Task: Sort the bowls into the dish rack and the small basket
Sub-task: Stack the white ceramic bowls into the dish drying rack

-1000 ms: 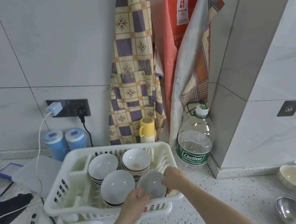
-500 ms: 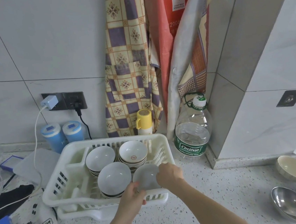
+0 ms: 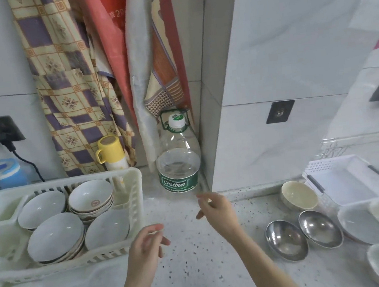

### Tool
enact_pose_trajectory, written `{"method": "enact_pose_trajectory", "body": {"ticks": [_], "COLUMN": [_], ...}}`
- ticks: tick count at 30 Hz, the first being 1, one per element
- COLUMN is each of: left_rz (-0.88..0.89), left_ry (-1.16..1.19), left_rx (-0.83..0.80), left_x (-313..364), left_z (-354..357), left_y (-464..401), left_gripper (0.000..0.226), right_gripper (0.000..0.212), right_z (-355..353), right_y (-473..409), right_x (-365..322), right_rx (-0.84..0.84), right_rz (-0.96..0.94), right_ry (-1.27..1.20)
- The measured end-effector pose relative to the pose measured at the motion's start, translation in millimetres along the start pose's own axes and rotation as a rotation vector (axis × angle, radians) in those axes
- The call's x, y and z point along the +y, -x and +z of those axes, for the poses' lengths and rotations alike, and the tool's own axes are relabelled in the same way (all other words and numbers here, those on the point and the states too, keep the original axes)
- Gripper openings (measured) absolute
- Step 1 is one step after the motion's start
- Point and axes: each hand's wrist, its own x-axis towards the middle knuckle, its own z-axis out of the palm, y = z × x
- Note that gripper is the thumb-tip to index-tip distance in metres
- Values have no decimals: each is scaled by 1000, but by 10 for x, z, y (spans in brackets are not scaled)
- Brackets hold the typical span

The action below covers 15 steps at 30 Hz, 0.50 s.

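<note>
The white dish rack [image 3: 132,191] at the left holds several stacked white bowls; the nearest-right one [image 3: 107,229] leans tilted against the rack's right wall. My left hand [image 3: 147,243] hovers just right of the rack, fingers loosely curled and holding nothing. My right hand [image 3: 216,210] is over the bare counter in the middle, also holding nothing. At the right lie a cream bowl [image 3: 299,196], two steel bowls [image 3: 286,239] [image 3: 320,227] and more white bowls [image 3: 360,223]. A small white basket [image 3: 341,176] stands behind them.
A large Cestbon water bottle [image 3: 179,165] stands in the wall corner behind my hands. A yellow-capped flask [image 3: 111,151] and hanging aprons are behind the rack. Blue containers [image 3: 4,172] and a plugged cable sit at the far left; another cable hangs at the far right.
Both hands let go of the white bowl, which now leans in the rack, and pulled back to the right. The view has swung right, showing more bowls and the basket.
</note>
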Motion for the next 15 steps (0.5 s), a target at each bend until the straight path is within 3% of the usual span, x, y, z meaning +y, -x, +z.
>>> {"method": "enact_pose_trajectory", "body": {"ticks": [9,13,15], "left_rz": [-169,-303,-377], "left_ry": [-116,-224,-313], "left_rx": [-322,-539,-650], "left_x": [-309,-443,-542], "left_z": [2434,3325,3683], "left_y": [626,883,973], "left_gripper": [18,16,27], "right_gripper": [19,18,19], "right_z": [-2197,-2917,-3205], "right_y": [136,260,335], "right_x": [1216,1629,1788], "right_rx": [285,408,454], "right_rz": [176,252,308], "right_ry": [-77,-148,-202]}}
